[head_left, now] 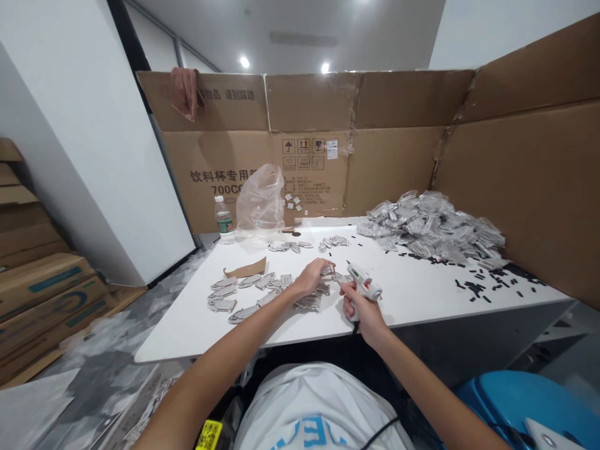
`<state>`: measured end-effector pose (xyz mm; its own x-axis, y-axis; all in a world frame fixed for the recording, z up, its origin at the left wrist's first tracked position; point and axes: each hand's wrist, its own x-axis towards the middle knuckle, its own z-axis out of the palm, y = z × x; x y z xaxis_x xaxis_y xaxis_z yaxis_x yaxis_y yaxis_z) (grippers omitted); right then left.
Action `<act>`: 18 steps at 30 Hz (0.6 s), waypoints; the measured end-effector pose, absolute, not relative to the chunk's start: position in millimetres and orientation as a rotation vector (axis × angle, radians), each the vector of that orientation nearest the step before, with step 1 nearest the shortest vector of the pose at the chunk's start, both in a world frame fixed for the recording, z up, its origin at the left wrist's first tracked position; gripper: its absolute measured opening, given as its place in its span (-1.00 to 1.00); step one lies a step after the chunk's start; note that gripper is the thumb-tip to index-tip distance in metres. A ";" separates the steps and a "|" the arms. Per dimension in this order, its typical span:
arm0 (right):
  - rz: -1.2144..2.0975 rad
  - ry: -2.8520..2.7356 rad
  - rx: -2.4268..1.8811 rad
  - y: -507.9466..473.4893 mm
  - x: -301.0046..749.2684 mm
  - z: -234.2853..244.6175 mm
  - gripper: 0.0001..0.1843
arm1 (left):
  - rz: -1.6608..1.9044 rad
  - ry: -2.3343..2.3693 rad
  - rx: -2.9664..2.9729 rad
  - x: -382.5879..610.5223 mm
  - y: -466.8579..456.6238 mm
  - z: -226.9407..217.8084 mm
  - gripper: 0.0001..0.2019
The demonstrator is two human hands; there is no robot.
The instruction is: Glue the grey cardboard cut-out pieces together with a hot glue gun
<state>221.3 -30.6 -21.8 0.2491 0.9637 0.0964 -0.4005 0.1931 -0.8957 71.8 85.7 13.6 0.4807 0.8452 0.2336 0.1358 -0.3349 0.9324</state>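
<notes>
**A:** Noting the left hand (307,279). What is it doing?

**B:** Its fingers (322,267) are closing on a small cardboard cutout (329,271), pinching it above the desk (422,303), just beside the nozzle of the glue gun.

**A:** And the right hand (362,317)?

**B:** Its fingers (349,299) are wrapping round the handle of a white glue gun (364,282), whose nozzle is pointing toward the cutout. A black cord (355,327) is trailing down past the near edge of the desk.

**A:** Progress, as far as the layout shows?

**B:** The bulk appears to be lying in a large heap of silvery cutouts (431,224) at the far right, against a cardboard wall (398,106). A smaller spread of grey cutouts (224,294) is lying unstacked left of the hands. That spread looks like the part left, though I cannot tell how these differ from the heap.

**A:** Room for moving?

**B:** Open desk is stretching right of the gun as far as scattered black bits (475,287). The near edge is running just below the hands, so the elbows are working beyond it.
</notes>
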 end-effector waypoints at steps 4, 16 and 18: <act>1.115 -0.720 -0.846 -29.7 221.0 -18.7 -0.49 | 0.902 0.738 1.918 71.0 81.6 16.6 -0.58; 1.087 -0.711 -0.871 -31.0 218.6 -16.7 -0.47 | 0.703 0.649 1.998 72.1 68.4 25.9 -0.56; 1.094 -0.700 -0.865 -31.0 219.0 -16.6 -0.46 | 0.707 0.646 1.997 72.6 69.0 25.3 -0.57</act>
